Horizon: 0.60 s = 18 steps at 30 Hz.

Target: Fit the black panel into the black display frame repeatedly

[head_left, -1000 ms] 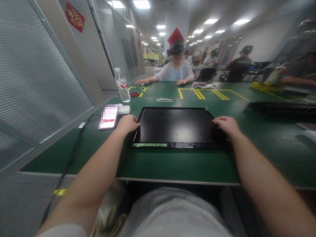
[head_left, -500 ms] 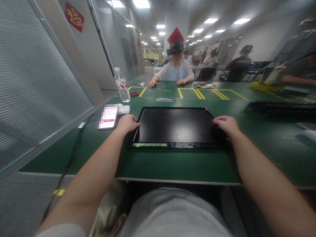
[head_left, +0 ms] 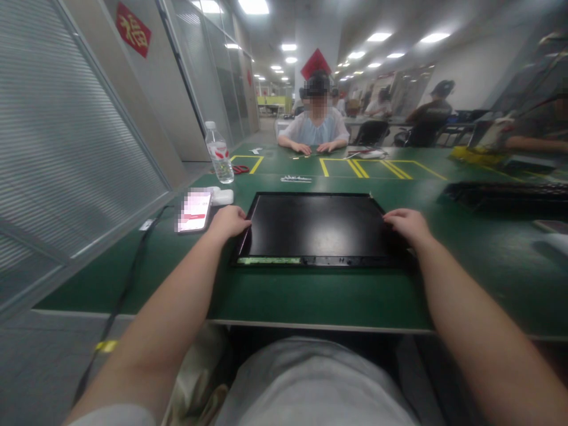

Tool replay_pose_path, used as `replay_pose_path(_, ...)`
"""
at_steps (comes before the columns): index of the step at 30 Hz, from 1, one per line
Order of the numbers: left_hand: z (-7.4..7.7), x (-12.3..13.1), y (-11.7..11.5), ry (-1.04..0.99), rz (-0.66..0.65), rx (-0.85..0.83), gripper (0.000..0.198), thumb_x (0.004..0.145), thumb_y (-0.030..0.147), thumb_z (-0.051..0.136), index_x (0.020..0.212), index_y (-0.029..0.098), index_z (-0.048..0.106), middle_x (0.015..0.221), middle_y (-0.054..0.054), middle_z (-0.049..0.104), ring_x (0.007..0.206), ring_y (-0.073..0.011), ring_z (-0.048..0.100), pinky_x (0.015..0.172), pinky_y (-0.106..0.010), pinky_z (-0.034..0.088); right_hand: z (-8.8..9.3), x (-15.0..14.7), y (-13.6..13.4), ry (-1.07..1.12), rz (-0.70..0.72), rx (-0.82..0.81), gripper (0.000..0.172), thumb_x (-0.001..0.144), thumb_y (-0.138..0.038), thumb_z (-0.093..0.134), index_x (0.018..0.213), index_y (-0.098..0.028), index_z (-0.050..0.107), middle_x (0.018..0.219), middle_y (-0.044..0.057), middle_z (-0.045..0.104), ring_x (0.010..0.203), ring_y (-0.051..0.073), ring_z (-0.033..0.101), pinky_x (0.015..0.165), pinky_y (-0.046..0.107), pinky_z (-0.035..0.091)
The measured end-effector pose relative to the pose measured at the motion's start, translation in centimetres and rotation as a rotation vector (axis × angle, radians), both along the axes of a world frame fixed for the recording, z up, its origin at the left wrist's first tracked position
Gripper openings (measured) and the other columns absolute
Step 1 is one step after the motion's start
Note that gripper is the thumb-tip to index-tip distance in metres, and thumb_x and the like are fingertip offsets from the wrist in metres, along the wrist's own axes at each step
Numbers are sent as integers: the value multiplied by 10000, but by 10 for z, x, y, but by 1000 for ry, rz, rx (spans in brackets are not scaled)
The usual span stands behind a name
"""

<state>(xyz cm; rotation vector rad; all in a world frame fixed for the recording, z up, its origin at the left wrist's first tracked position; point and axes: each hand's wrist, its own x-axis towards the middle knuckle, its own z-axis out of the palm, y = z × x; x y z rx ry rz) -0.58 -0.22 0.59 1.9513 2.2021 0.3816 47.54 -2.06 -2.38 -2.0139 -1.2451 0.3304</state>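
A black flat screen panel lies face up on the green table in front of me. Along its near edge runs a dark strip whose left part carries a green board. My left hand grips the panel's left edge, the thumb at the rim and the other fingers curled behind. On the opposite side, my right hand pinches the right edge with its fingertips. The undersides of the edges and some of my fingers are hidden.
Left of the panel are a lit phone, a white case, a water bottle and red-handled scissors. Small white pieces lie beyond it. A co-worker sits opposite. Dark long parts lie at right.
Both my hands and the panel stay in place. Across the table, the co-worker's hand on the left side has moved inward, closer to the other; a thin strip near it no longer shows.
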Motion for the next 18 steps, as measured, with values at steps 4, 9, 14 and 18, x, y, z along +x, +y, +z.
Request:
replay_pose_path(4,-3,-4,2,-3,-7,3,158,860,374,754,866,221,788,1034,-161,838,1010,-373,783,846,-384,575,2,-4,-1,-42,17,0,70,732,-217,720,730,-241,786,757,35,761,750,216,687,804,348,534)
replay_pose_path(9,-7,-8,4,-8,-7,8,205,809,413,797,845,212,777,1043,-209,827,1053,-439,764,866,-437,575,7,-2,-1,-69,0,-1,123,751,-220,715,812,-237,820,816,50,785,796,227,706,812,344,543)
replay_pose_path(14,-7,-5,4,-79,-12,50,109,769,319,814,769,234,746,1012,-171,826,1046,-407,764,892,-411,566,8,4,-1,-95,-52,-27,209,759,-205,687,904,-224,837,909,78,807,858,245,724,823,349,552)
replay_pose_path(18,-6,-2,3,-197,21,74,176,704,214,832,635,241,672,899,-136,806,1007,-388,757,883,-400,552,4,6,2,-104,-35,-86,201,749,-208,708,899,-228,841,925,83,810,860,259,733,835,364,563)
